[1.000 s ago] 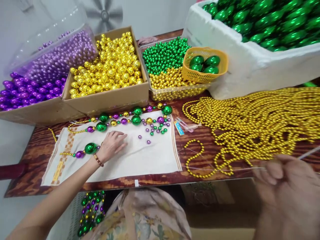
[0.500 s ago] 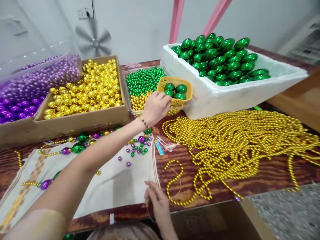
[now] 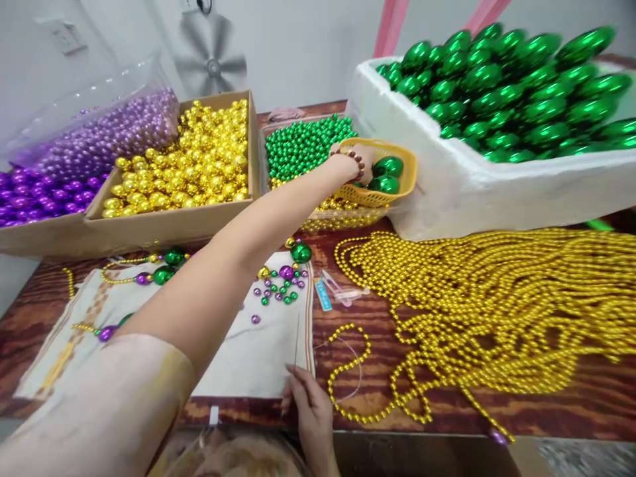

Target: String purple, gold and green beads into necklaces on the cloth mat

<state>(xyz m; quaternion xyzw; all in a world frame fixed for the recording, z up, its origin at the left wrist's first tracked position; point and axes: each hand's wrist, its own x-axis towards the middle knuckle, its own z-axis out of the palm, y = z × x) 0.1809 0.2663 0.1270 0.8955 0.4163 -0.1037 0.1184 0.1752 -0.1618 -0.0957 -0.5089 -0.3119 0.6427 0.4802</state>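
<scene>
My left arm stretches across the table and my left hand (image 3: 362, 162) dips into a yellow basket (image 3: 400, 156) holding a few large green balls (image 3: 390, 167). Its fingers are hidden inside the basket. A bead bracelet circles that wrist. At the table's near edge my right hand (image 3: 307, 404) pinches a thin needle (image 3: 297, 338) that points up over a white cloth (image 3: 238, 361). A clear thread runs from it to a short gold bead strand (image 3: 348, 371). Loose small green and purple beads (image 3: 281, 288) lie on the cloth.
A part-strung green, purple and gold necklace (image 3: 159, 273) lies at the cloth's far left. Behind stand boxes of purple beads (image 3: 99, 132), gold balls (image 3: 189, 159) and a tray of small green beads (image 3: 303, 142). A white foam box (image 3: 472, 192) holds green balls. Gold strands (image 3: 497, 298) cover the right side.
My left hand has left the cloth and reached forward into the yellow basket. My right hand came in from the far right to the cloth's near corner. The view has shifted.
</scene>
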